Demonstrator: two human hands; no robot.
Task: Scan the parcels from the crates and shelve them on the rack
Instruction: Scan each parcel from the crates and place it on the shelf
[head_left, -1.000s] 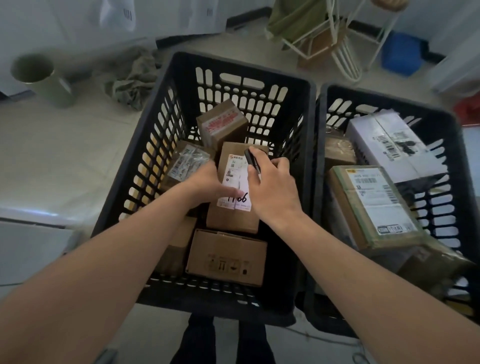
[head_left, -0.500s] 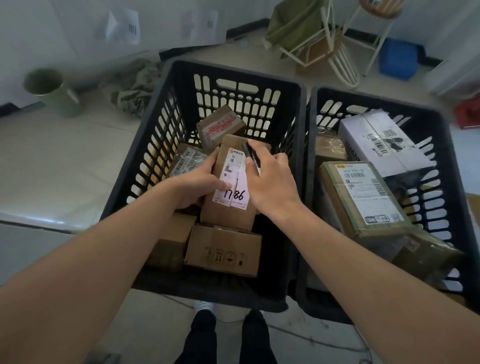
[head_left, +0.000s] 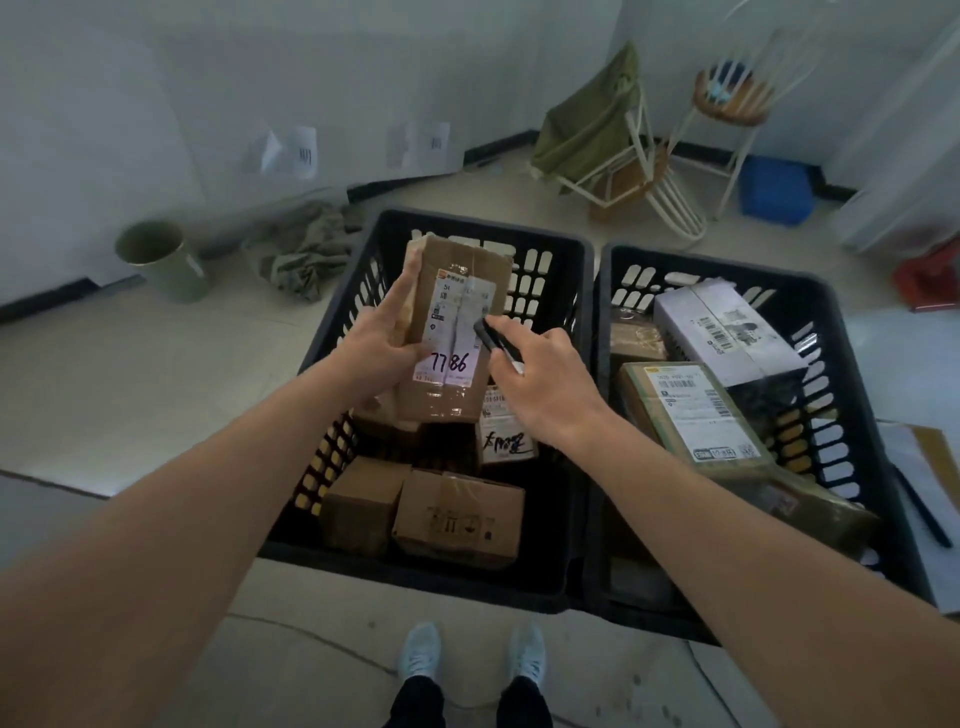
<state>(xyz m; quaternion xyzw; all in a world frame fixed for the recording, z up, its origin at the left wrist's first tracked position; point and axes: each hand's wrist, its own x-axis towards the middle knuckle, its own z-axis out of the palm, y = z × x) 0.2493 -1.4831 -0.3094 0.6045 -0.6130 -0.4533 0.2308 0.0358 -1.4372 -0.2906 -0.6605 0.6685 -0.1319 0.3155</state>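
Taped brown parcel (head_left: 454, 332), label "7786"

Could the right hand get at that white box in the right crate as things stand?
Probably yes: the white box lies uncovered on top in the right crate. But the right hand holds a black pen, so gripping could be awkward.

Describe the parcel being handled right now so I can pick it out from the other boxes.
Find the left black crate of the two on the floor. Held above it in the left hand is a tall brown cardboard parcel, the right hand holding a black pen beside it. Unlike the others, its white label bears handwritten "7786".
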